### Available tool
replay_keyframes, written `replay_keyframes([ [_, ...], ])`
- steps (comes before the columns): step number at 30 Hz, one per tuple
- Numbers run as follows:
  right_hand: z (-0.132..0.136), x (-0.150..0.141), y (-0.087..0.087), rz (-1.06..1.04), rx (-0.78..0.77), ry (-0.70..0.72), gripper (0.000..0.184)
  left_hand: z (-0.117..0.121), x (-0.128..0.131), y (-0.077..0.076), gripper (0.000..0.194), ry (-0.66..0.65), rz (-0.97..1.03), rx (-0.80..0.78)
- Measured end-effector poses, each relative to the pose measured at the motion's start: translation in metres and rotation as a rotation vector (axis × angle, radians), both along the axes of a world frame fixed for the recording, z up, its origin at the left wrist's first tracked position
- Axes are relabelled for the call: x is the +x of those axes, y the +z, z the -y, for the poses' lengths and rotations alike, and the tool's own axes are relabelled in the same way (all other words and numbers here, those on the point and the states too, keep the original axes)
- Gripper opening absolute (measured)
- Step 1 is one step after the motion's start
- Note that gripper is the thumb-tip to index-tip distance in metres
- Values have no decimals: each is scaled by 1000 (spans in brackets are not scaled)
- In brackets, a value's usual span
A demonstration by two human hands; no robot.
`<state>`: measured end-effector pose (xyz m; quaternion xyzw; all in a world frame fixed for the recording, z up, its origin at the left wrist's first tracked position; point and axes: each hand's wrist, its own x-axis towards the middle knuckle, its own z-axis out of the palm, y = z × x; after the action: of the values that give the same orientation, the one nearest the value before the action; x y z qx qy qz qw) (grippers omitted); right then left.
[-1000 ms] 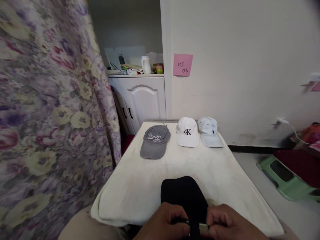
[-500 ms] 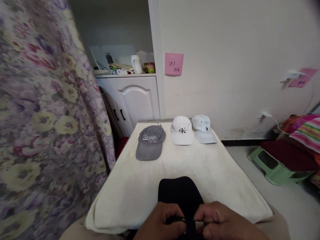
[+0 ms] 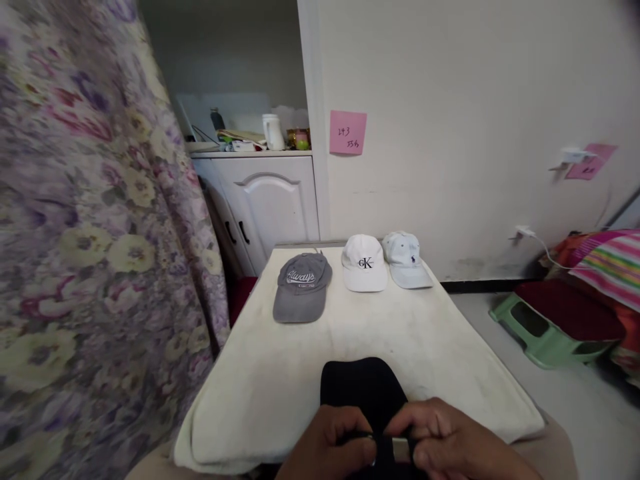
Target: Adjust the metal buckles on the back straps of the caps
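Note:
A black cap (image 3: 363, 393) lies at the near edge of a table covered with a white cloth (image 3: 280, 373). My left hand (image 3: 327, 443) and my right hand (image 3: 450, 443) both pinch the cap's back strap, where a small metal buckle (image 3: 400, 450) shows between my fingers. Both hands are closed on it. At the far end of the table stand a grey cap (image 3: 301, 287), a white cap (image 3: 365, 262) with a black logo and a pale blue cap (image 3: 405, 259) in a row.
A flowered curtain (image 3: 85, 233) hangs close on the left. Behind the table are a white cabinet (image 3: 267, 200) with clutter on top and a wall with a pink note (image 3: 348, 132). A green stool (image 3: 543, 327) and striped bedding (image 3: 607, 267) sit on the right.
My view has swung slightly right over the second. My fingers have shifted on the black cap's strap and the metal buckle shows between them again.

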<state>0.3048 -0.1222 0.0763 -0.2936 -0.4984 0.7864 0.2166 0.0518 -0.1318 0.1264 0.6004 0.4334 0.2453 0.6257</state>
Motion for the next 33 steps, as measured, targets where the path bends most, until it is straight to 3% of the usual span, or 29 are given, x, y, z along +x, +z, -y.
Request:
replay_keyframes([
  [3, 1, -6, 15, 50, 94, -10, 34, 1, 5, 0, 30, -18, 9, -6],
  [8, 3, -18, 36, 172, 226, 1, 11, 4, 11, 2, 39, -7, -9, 57],
  [12, 3, -22, 35, 176, 252, -25, 16, 6, 2, 7, 42, 39, -83, 130],
  [17, 2, -21, 27, 155, 251, -69, 20, 12, -10, 3, 25, 72, -153, 161],
  [20, 2, -21, 24, 107, 254, -95, 21, 15, -9, -5, 48, 52, -155, 165],
  [23, 4, -23, 26, 66, 263, -114, 19, 15, -5, -12, 44, 13, -100, 241],
  [27, 8, -23, 28, 34, 253, -140, 27, 16, -4, -15, 44, 100, -94, 311],
  [30, 8, -23, 25, -27, 224, -134, 29, 16, -4, -17, 44, 124, -71, 491],
  [33, 4, -22, 21, -85, 179, -158, 34, 15, -1, -21, 37, 179, -95, 838],
])
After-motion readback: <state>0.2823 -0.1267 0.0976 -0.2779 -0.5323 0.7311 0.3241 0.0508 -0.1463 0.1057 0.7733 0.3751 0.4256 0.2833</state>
